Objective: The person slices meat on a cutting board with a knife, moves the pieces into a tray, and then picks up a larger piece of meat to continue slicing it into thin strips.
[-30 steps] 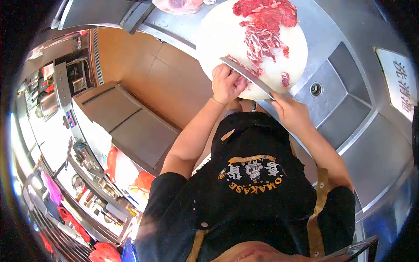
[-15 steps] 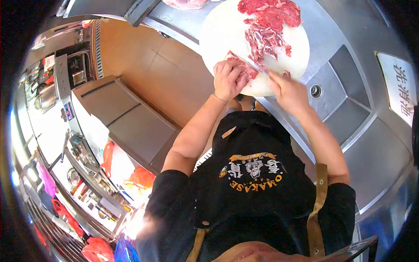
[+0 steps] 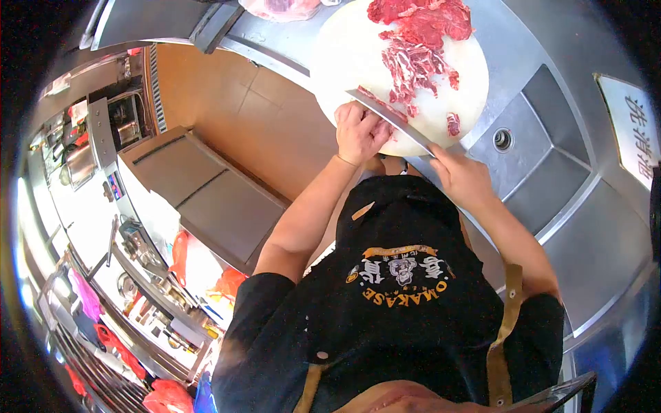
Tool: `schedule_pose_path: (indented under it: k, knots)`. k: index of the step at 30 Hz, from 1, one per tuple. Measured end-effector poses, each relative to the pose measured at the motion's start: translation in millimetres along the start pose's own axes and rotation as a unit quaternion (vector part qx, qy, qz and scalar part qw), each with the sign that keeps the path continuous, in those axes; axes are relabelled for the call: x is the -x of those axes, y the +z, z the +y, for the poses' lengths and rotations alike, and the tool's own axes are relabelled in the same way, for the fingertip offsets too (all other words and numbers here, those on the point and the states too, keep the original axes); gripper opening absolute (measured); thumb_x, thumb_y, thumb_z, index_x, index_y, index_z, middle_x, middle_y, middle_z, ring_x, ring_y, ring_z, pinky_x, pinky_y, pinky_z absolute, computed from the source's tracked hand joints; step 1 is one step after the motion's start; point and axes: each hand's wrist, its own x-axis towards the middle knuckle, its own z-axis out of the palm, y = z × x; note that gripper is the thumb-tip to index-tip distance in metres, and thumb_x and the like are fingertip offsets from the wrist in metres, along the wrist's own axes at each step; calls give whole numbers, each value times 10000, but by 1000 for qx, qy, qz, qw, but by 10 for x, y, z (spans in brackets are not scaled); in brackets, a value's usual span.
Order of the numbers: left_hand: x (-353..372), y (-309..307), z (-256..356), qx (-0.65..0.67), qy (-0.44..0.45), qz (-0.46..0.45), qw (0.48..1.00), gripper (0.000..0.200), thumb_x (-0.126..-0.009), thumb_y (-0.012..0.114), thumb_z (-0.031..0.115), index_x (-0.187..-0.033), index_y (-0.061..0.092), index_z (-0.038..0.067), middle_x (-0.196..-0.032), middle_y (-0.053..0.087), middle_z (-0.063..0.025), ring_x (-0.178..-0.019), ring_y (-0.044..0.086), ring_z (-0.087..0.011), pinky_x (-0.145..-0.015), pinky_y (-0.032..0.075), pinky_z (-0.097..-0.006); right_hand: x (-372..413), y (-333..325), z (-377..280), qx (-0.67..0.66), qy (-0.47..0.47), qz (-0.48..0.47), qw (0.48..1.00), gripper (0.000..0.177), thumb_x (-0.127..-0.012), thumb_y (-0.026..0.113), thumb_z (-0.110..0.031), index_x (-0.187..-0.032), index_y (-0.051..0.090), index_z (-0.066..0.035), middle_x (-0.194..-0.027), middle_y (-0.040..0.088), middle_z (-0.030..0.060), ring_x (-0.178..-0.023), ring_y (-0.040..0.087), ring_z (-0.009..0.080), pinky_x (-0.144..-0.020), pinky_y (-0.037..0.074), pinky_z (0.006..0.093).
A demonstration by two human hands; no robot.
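Note:
A round white cutting board point(image 3: 337, 55) lies at the top, with large red meat pieces point(image 3: 430, 24) at its far side and a heap of sliced meat point(image 3: 410, 65) below them. My left hand point(image 3: 359, 132), fingers curled, presses a piece of meat point(image 3: 375, 96) near the board's front left edge. My right hand point(image 3: 463, 177) is closed round the handle of a knife point(image 3: 392, 118). The blade points up and left and lies across the meat, just beside my left fingers. One small meat piece point(image 3: 453, 124) rests apart at the right.
A steel sink with a drain point(image 3: 503, 140) is right of the board. A sign point(image 3: 630, 127) stands beyond it. Bagged meat point(image 3: 282, 7) lies at the top left. A steel cabinet point(image 3: 227, 199) and cluttered shelves are on the left.
The knife now lies across the meat with its whole blade visible; my right hand has moved slightly down. The view has shifted a little.

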Motion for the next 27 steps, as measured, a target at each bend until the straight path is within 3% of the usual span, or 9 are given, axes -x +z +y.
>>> schedule_pose_path:
  k: [3, 7, 10, 13, 17, 19, 20, 21, 27]
  knots:
    - [52, 29, -47, 3, -2, 0, 1000, 260, -711, 808, 192, -959, 761, 130, -1079, 639, -82, -1052, 592, -310, -945, 434, -464, -108, 11, -89, -28, 23, -31, 999, 369, -1042, 570, -305, -1388, 641, -199, -949, 742, 184, -876, 721, 398, -727, 559, 517]
    - [14, -24, -29, 9, 23, 24, 999, 259, -743, 798, 188, -993, 759, 129, -1107, 647, -73, -1059, 590, -314, -955, 436, -470, -1300, 276, -134, -33, -32, -64, 997, 340, -1042, 578, -327, -1352, 675, -226, -974, 745, 160, -886, 723, 397, -760, 557, 508]
    - [28, -51, -49, 12, 35, 16, 999, 261, -769, 786, 183, -1023, 756, 135, -1117, 650, -66, -1066, 590, -317, -961, 437, -471, -1480, 49, -156, -80, 29, 29, 996, 374, -1051, 536, -386, -1370, 664, -238, -1002, 756, 188, -942, 727, 388, -837, 565, 490]
    - [53, -45, -4, -12, 30, 30, 999, 260, -780, 784, 192, -1032, 755, 135, -1143, 650, -75, -1081, 587, -321, -952, 426, -466, -1008, -89, -153, -92, -1, 145, 985, 377, -1051, 578, -385, -1355, 681, -189, -1117, 751, 154, -953, 734, 366, -841, 574, 440]
    - [123, 31, -91, -9, 13, 12, 1000, 278, -762, 792, 208, -1025, 755, 126, -1134, 643, -89, -1079, 585, -320, -940, 419, -472, -149, -131, -167, -1, -12, 44, 999, 362, -1041, 604, -354, -1349, 688, -182, -997, 754, 133, -854, 737, 347, -743, 575, 455]
    - [78, 3, -68, -6, 21, 14, 1000, 289, -746, 794, 209, -1019, 755, 122, -1104, 636, -93, -1064, 586, -319, -935, 419, -470, 147, -172, -132, 3, 16, -8, 1000, 411, -1036, 592, -351, -1435, 608, -252, -960, 738, 166, -826, 725, 387, -695, 572, 495]
    - [50, -7, -58, -6, 25, 14, 1000, 294, -738, 795, 209, -1015, 755, 120, -1088, 633, -94, -1057, 586, -319, -932, 419, -469, 205, -173, -109, 4, 29, -34, 999, 449, -1034, 586, -350, -1478, 568, -286, -942, 730, 183, -812, 720, 406, -672, 570, 514]
    - [31, -16, -59, -5, 28, 14, 999, 291, -731, 794, 205, -1006, 753, 118, -1072, 630, -94, -1045, 586, -319, -927, 420, -467, 213, -153, -97, 5, 16, 7, 1000, 362, -1023, 626, -325, -1367, 678, -226, -861, 712, 144, -774, 717, 354, -683, 565, 473]
    - [31, -20, -79, -13, 30, 10, 999, 246, -710, 790, 192, -937, 735, 115, -1004, 620, -85, -983, 584, -315, -881, 423, -462, -402, 45, -233, 14, 4, -31, 999, 382, -1040, 591, -324, -1410, 640, -244, -871, 728, 141, -811, 724, 371, -698, 571, 485]
